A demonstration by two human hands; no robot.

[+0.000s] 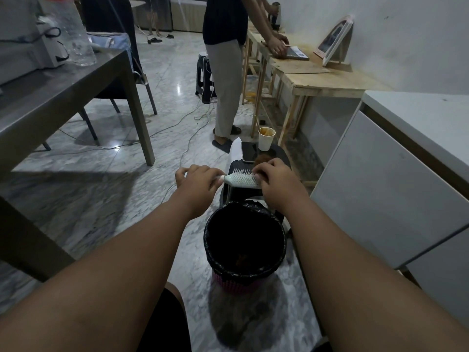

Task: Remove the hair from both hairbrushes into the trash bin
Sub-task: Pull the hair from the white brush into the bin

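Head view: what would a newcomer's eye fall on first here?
At centre, the left hand grips the handle of the white hairbrush while the right hand picks at its bristles. Just below them, the black-lined trash bin stands on the marble floor.

Brush handle [220,178] mostly inside L hand [196,184]

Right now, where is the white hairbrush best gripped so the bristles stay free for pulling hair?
By its handle, from the left: the hairbrush lies level, handle pointing left, bristles up. The left hand grips it there; the right hand pinches at the head's tip.
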